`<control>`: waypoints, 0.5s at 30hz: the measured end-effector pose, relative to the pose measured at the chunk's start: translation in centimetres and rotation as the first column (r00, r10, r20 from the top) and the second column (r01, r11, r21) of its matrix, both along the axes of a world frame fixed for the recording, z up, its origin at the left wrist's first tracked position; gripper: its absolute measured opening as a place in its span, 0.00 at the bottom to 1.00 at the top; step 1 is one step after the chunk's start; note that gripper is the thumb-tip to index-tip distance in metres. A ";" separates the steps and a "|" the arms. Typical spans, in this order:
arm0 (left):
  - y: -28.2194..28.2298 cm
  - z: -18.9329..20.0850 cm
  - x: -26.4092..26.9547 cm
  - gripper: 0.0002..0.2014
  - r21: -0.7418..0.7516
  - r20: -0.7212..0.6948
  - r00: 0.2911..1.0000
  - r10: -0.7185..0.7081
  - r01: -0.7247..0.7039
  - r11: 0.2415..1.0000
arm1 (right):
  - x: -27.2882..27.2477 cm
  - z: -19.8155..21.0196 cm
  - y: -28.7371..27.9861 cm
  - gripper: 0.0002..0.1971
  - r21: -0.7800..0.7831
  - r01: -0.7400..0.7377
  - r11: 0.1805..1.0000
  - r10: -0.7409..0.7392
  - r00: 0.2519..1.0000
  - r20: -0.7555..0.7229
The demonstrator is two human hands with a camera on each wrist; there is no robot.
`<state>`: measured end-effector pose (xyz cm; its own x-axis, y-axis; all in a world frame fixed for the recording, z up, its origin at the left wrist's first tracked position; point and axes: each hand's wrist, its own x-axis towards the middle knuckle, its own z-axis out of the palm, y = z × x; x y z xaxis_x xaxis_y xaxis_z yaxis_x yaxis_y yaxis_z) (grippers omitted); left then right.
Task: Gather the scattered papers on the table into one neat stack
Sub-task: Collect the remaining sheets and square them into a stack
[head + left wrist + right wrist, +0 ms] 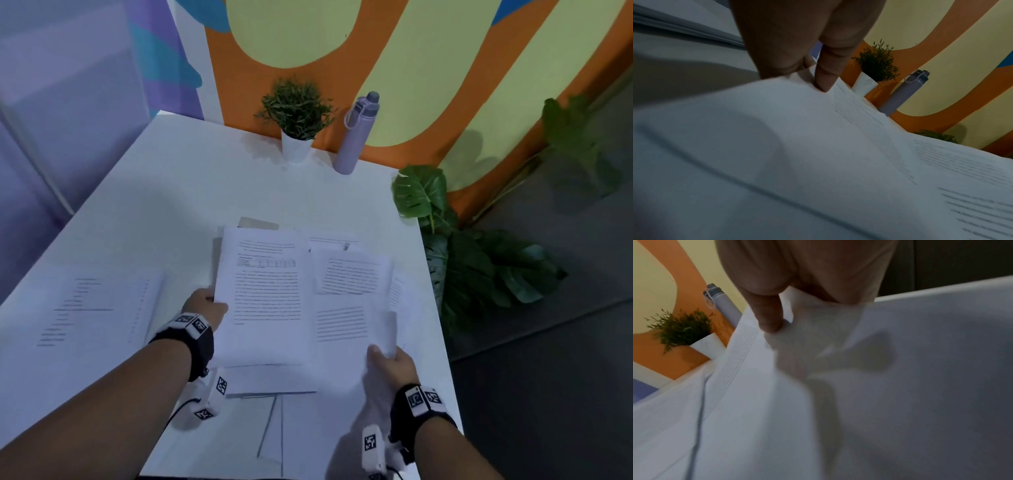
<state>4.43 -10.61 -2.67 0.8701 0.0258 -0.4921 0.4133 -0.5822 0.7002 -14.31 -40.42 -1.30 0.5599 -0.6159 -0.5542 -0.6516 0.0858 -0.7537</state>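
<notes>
A loose pile of printed white papers (267, 294) lies in the middle of the white table (178, 178), sheets fanned out to the right. My left hand (205, 305) pinches the pile's left edge; in the left wrist view the thumb (826, 76) presses on the top sheet (818, 146). My right hand (390, 363) pinches the lower right corner of the right-hand sheets (346, 322), thumb on top; the right wrist view shows that thumb (768, 318) on the lifted paper (859, 386). One more printed sheet (89, 308) lies apart at the left.
A small potted plant (296, 118) and a lilac bottle (356, 133) stand at the table's far edge by the orange wall. Large-leaved plants (462, 253) sit off the right edge. The table's right edge is close to my right hand.
</notes>
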 end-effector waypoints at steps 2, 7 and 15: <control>0.5 0.1 0.0 0.11 -0.056 0.009 0.999 0.048 -0.048 0.997 | 0.2 -0.3 -1.8 0.11 -0.123 0.026 0.992 -0.030 0.999 -0.032; 1.6 0.2 -0.6 0.18 -0.110 -0.023 0.995 0.099 -0.101 0.989 | -0.3 -1.3 -5.0 0.24 -0.405 -0.137 0.904 -0.046 0.911 -0.410; 3.5 0.3 -2.5 0.20 -0.036 -0.071 0.997 -0.028 0.025 0.999 | 0.8 -2.6 -2.4 0.46 -0.354 -0.219 0.909 0.032 0.884 -0.466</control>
<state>1.93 -7.06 -2.39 0.8331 -0.0148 -0.5529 0.4475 -0.5695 0.6895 -13.48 -42.85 -3.91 0.4014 -0.7724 -0.4921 -0.9059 -0.2558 -0.3374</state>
